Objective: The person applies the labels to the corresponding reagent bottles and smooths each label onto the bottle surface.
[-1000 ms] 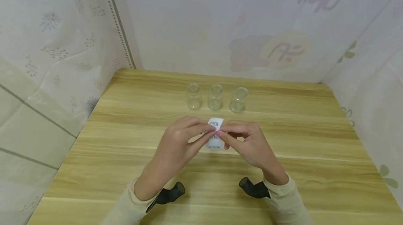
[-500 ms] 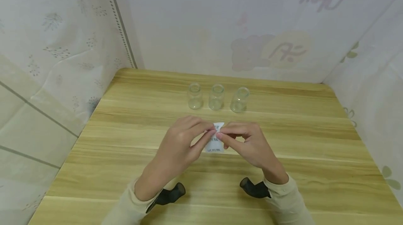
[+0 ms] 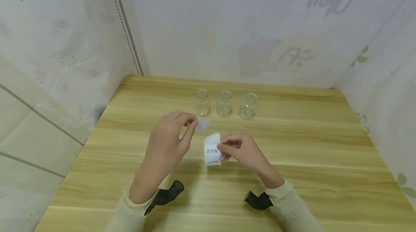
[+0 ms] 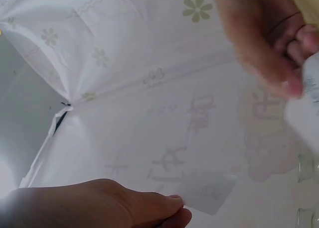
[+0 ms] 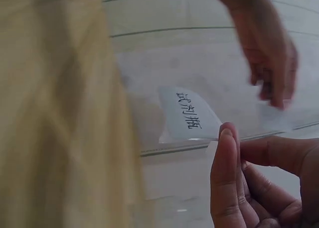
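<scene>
My left hand [image 3: 167,145] pinches a small translucent label [image 3: 203,125] between thumb and fingertips, in front of the leftmost jar. In the left wrist view that label [image 4: 207,190] hangs off the fingertips by one edge. To the right, my right hand [image 3: 242,149] grips the edge of a white label strip [image 3: 212,150] with dark printed characters. The right wrist view shows the strip [image 5: 187,113] slightly curved, pinched by the thumb and a finger of the right hand [image 5: 264,178]. The two pieces are apart.
Three clear glass jars stand in a row behind the hands: left [image 3: 202,103], middle [image 3: 224,103] and right [image 3: 248,106]. The wooden table [image 3: 130,116] is enclosed by patterned cloth [image 3: 195,26] at the back and sides.
The hands have moved apart. My left hand has shifted left and slightly away with the small label, now separate from the strip; my right hand has come a little nearer and left with the strip.
</scene>
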`<state>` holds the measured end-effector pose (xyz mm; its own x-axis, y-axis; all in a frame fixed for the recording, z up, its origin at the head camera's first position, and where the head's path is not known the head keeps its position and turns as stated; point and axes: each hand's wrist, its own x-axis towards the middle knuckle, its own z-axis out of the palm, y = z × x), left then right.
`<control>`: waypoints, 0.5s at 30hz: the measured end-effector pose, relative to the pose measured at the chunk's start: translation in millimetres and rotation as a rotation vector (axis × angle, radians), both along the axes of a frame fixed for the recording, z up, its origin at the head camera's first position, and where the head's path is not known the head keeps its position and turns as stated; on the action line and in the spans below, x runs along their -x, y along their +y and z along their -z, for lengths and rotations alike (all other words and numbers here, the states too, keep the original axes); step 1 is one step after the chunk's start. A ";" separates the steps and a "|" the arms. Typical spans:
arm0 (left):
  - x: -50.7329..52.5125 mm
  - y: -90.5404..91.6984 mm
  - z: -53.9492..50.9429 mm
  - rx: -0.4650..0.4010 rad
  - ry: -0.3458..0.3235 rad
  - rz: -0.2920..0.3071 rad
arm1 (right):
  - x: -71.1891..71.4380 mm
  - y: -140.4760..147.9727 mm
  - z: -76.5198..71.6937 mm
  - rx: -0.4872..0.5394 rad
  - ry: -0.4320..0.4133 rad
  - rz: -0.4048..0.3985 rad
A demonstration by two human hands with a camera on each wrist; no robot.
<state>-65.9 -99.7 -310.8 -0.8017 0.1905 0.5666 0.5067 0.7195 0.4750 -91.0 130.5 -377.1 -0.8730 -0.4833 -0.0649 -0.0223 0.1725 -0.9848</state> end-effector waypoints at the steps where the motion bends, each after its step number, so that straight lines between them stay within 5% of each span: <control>1: 0.2 -0.5 0.3 -0.002 -0.009 -0.008 | -1.0 -0.8 9.8 -0.009 -0.040 -0.006; 5: 1.5 -0.4 1.8 0.000 -0.036 -0.017 | -9.7 -2.6 46.9 -0.127 -0.124 -0.020; 7: 1.9 0.5 2.3 0.012 -0.052 -0.022 | -15.2 -1.9 53.6 -0.287 -0.020 -0.008; 11: 2.9 3.5 5.4 0.048 -0.059 -0.028 | -20.8 -1.3 34.4 -0.523 0.255 0.122; 15: 2.4 10.3 12.1 0.094 0.016 0.007 | -17.1 -7.4 -4.8 -0.282 0.258 0.230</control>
